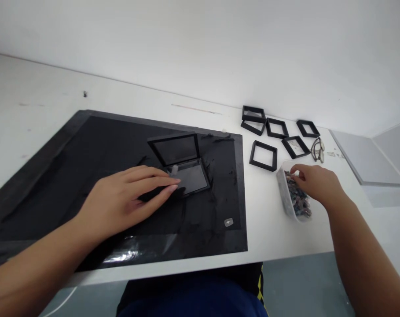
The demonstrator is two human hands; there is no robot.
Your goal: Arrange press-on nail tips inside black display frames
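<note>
An opened black display case (183, 165) with a raised lid lies on a black mat (87, 176) on the white table. My left hand (127, 198) rests flat on the mat with fingers stretched out, its fingertips touching the case's near left edge. My right hand (315, 182) reaches into a small clear tub (287, 198) filled with small dark mixed pieces; the fingers curl down into the tub, and what they hold is hidden.
Several black square frames (263, 155) lie on the table behind the tub, two stacked at the back (253, 119). A pair of glasses (317, 149) lies beside them. A grey panel (365, 158) sits at far right. A small clear chip (229, 222) lies on the mat.
</note>
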